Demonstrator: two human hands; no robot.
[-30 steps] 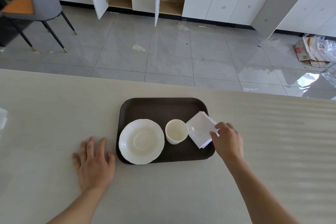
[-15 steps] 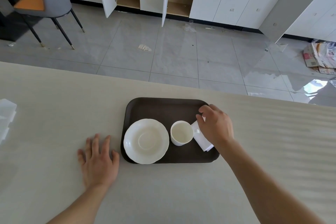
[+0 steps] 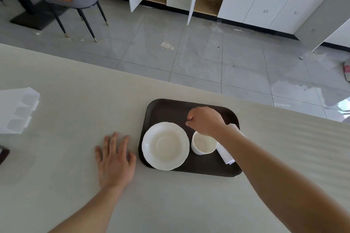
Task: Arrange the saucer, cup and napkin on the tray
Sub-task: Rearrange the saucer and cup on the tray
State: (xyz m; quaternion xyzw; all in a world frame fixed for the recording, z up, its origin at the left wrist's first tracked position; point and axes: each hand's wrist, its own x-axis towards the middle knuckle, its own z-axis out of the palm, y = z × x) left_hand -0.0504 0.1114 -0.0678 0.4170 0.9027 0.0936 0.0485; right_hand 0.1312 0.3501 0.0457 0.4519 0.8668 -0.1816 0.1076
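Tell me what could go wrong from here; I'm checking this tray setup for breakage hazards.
The right hand hovers loosely curled just beyond the cup, its forearm crossing the napkin; pulling back could clip the cup or drag the napkin. The saucer overhangs the tray rim at the left, so a nudge from the left hand, flat on the counter beside it, might tip it.

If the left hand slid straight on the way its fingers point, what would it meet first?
The left hand lies flat on the table, fingers pointing away from the person. That line passes left of the tray, and looks free up to the table's far edge.
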